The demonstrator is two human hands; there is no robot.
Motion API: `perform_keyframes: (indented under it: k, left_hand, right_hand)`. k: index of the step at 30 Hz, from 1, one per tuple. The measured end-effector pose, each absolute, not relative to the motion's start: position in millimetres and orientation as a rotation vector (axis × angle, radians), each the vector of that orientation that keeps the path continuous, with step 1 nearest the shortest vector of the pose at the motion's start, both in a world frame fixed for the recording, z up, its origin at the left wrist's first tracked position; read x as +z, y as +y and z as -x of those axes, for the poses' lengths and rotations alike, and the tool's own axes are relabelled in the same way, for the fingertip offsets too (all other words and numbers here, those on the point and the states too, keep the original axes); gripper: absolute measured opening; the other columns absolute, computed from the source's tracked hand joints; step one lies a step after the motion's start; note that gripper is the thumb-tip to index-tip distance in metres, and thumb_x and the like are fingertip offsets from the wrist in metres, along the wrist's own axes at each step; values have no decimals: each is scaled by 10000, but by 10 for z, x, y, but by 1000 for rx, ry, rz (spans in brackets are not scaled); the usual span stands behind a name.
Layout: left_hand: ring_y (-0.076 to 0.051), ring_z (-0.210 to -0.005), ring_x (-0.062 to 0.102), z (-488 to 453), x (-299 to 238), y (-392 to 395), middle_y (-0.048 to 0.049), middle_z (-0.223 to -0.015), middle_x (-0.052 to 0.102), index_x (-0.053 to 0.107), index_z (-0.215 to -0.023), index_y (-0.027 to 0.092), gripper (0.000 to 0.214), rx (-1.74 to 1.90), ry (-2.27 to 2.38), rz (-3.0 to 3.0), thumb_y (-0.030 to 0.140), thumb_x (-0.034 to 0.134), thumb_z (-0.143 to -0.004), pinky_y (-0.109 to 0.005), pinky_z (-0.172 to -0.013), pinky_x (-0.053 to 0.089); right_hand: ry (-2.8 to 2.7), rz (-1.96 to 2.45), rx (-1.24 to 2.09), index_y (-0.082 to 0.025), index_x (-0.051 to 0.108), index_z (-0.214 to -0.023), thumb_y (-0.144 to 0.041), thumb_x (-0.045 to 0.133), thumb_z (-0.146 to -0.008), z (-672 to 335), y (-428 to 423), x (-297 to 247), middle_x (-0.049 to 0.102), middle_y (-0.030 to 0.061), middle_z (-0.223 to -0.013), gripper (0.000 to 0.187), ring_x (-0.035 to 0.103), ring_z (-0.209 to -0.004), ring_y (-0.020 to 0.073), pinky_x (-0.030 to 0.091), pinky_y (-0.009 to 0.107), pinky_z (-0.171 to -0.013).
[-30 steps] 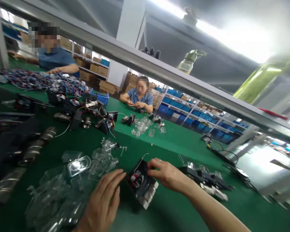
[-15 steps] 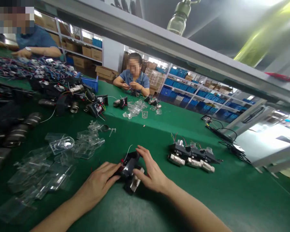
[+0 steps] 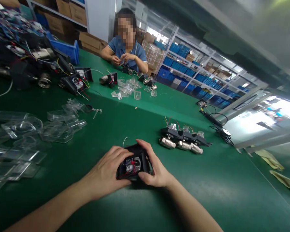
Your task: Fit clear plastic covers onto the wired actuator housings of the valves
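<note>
Both of my hands grip one small black electronic module [image 3: 132, 164] with red wires and a round part in its middle, low over the green table [image 3: 125, 122]. My left hand [image 3: 108, 174] wraps its left side, fingers curled under it. My right hand [image 3: 153, 167] closes on its right side, thumb below and fingers over the top. A thin white wire sticks up from the module's back.
Clear plastic covers [image 3: 26, 132] lie scattered to my left. Three assembled black modules with metal fittings [image 3: 182, 140] sit to the right. A heap of wired parts [image 3: 38, 64] and a blue bin [image 3: 65, 50] fill the far left. A seated person [image 3: 125, 48] works across the table.
The view has tilted downward. My hands have turned the module so its wired face points up, and both now grip it more tightly, closer to me.
</note>
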State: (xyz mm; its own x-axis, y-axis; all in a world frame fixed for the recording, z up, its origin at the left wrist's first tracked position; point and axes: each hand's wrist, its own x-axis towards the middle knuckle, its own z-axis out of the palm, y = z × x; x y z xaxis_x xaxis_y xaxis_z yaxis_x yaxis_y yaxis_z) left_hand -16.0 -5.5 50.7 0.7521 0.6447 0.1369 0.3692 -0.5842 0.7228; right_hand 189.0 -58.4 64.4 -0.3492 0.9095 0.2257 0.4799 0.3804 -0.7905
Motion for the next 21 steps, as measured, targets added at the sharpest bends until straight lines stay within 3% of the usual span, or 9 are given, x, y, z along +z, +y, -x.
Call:
perform_keyframes:
  k: [7,15,17,21]
  left_hand:
    - [-259,-1010,540,237,453,-114,-66,-1093,604,537,-1136,208,481,312,810,-2258,265,691,-683,-432,-885,436]
    - [-184,-792,591,308,519,-96,-21,-988,579,570,-1066,231,347,210,891,-2029,306,624,-732,-327,-722,474]
    - [-183,-806,592,314,515,-86,-25,-996,571,582,-1048,225,329,253,890,-2027,334,625,-741,-334,-742,483]
    - [-208,-1022,577,305,440,-123,-66,-1249,494,518,-1187,222,417,449,841,-2129,291,573,-779,-355,-891,479]
  right_hand:
    - [-1962,1194,844,-153,273,-1389,-567,516,-752,-1837,-584,576,335,159,-1356,798,350,-1263,304,316,468,-1048]
    - [-1966,1190,833,-168,316,-1381,-582,512,-758,-1804,-570,563,364,149,-1339,773,370,-1250,303,315,473,-1042]
    - [-1951,1220,840,-166,325,-1377,-605,501,-754,-1814,-572,568,375,149,-1331,782,374,-1243,309,316,480,-1040]
    - [-1924,1216,856,-183,335,-1374,-613,506,-745,-1848,-568,546,374,141,-1333,781,371,-1243,316,318,486,-1040]
